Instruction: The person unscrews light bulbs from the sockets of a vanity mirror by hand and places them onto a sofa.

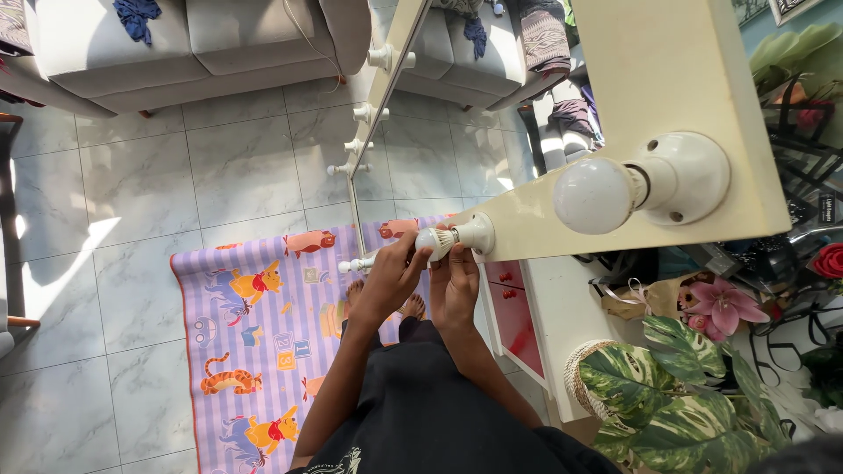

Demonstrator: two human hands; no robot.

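Head view looking straight down. The left hand (389, 279) is curling its fingers around a small white light bulb (436, 241), thumb and fingertips closing on the bulb's rounded end. The right hand (455, 283) is sitting just beside it, fingers pressed up against the bulb's base where it is meeting the white socket (475, 233); whether it is pinching the base or only bracing it I cannot tell. The bulb is sticking out sideways from the cream mirror frame (667, 79), still seated at its socket.

A bigger round bulb (593, 195) is sitting in its own socket further along the same frame, well apart from the hands. More small bulbs (383, 58) are lining the frame's other edge beside the mirror glass (457, 132), which is reflecting a grey sofa. The real grey sofa (193, 39) is standing at the top, on a pale tiled floor (132, 202). A purple cartoon play mat (255, 342) is lying under the person's bare feet. A variegated leafy plant (685, 386) in a woven basket and a pink flower bouquet (716, 303) are sitting at the right.
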